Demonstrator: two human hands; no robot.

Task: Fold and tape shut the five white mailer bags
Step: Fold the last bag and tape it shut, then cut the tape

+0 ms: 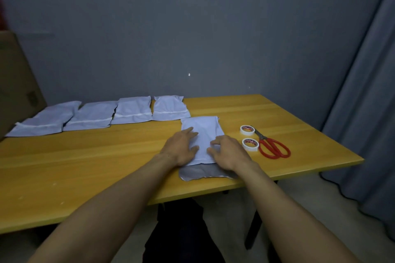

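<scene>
**A:** How did the hands lie?

**B:** The left hand (181,148) lay flat on the bag (203,130), palm down, with its fingers straight and slightly spread. The right hand (228,151) arched over the bag's right side, fingers bent and tips touching it. I could not tell whether it pinched anything.

**A:** And the arms?

**B:** Both forearms were bare. They reached forward over the near edge of the desk (106,156) and drew together at the bag.

**A:** Where was the bag?

**B:** It lay on the desk right of the middle, lengthwise away from the person. Its grey flap (198,173) stuck out under the wrists, near the front edge.

**A:** And around it?

**B:** Four more bags (131,112) lay side by side in a row at the far left. Two tape rolls (250,144) sat just right of the right hand, with red scissors (273,147) beside them.
</scene>
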